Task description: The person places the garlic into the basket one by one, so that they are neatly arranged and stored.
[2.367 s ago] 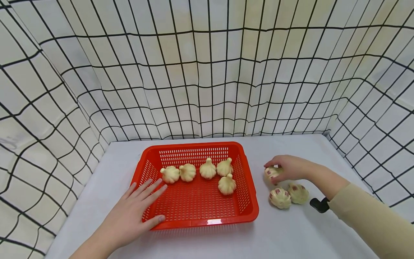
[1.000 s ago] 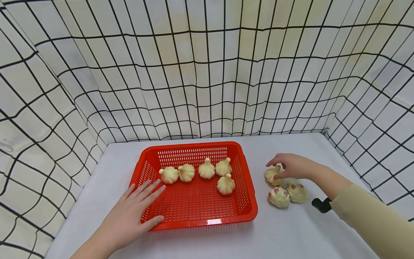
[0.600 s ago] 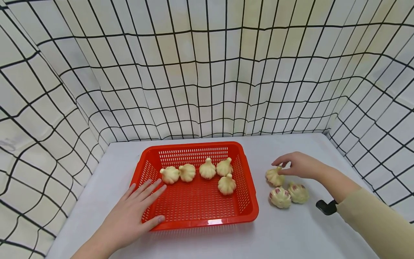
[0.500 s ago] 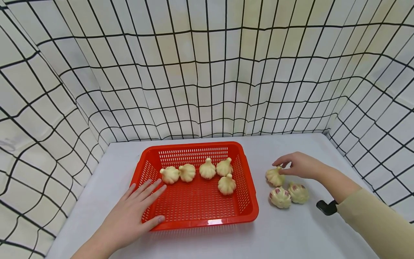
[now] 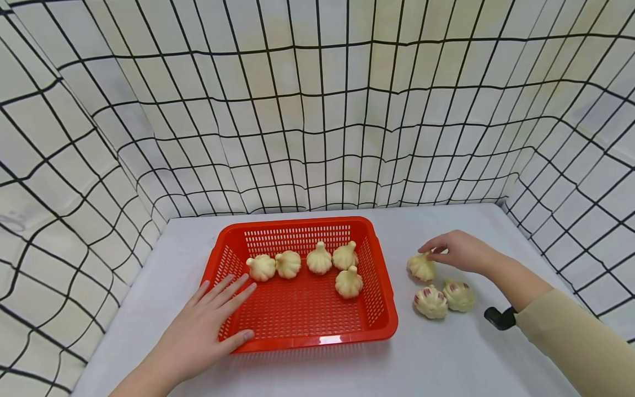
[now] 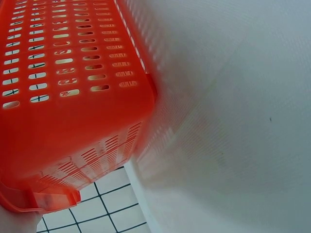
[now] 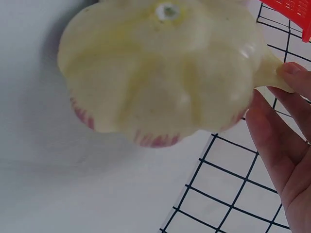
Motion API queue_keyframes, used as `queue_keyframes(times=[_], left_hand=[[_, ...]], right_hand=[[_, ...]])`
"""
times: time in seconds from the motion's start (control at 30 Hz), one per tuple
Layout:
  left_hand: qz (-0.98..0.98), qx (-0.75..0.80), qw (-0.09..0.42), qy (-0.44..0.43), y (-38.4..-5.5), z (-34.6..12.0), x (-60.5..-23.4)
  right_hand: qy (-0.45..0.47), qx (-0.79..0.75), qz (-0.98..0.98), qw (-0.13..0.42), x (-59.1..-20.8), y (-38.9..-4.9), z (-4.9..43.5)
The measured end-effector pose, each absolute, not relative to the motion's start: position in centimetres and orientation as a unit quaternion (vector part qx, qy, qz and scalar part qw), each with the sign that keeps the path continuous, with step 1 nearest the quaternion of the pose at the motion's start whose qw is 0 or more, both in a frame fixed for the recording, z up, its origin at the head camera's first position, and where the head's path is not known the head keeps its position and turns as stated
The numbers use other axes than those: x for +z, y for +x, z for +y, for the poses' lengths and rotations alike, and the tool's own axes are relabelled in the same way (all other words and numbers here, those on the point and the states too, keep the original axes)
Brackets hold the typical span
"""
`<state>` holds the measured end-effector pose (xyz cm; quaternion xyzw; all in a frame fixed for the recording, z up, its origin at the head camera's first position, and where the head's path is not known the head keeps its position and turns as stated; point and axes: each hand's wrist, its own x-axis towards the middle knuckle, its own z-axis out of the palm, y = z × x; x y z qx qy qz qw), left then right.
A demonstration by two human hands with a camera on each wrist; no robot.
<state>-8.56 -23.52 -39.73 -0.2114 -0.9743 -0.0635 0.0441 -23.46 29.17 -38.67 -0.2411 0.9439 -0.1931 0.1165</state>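
Garlic bulb stem pinched by right hand, fingertips partly hidden, left hand flat on basket

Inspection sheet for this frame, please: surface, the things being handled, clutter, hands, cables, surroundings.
Surface: white table, no marks seen.
Things in hand: red basket holds five garlic bulbs; three more lie on the table to its right, namely the held garlic bulb and two purple-streaked bulbs.
Clutter: nothing seen.
Hands: left hand lies flat with straight fingers on the basket's front-left corner; right hand pinches the held garlic bulb by its stem, as the right wrist view shows.
Cables: nothing seen; a small black piece shows at the right sleeve.
Surroundings: white cloth with black grid lines encloses the table on three sides.
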Motion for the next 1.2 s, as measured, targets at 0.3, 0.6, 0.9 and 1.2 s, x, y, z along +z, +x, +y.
queue_keyframes(times=[0.3, 0.6, 0.9, 1.2], left_hand=[[-0.971, -0.068, 0.064, -0.222, -8.5, -23.4, -39.7], [-0.969, -0.067, 0.072, -0.227, -8.4, -23.3, -39.7], [-0.971, -0.069, 0.058, -0.222, -8.4, -23.3, -39.4], [-0.972, -0.066, 0.057, -0.220, -8.4, -23.2, -39.5]], right_hand=[[-0.240, -0.193, 0.947, 0.090, -36.9, -23.6, 28.8], [-0.235, -0.210, 0.946, 0.077, -34.5, -24.2, 27.3], [-0.238, -0.217, 0.945, 0.057, -31.6, -24.7, 24.2], [-0.280, -0.217, 0.933, 0.070, -30.3, -25.3, 19.5]])
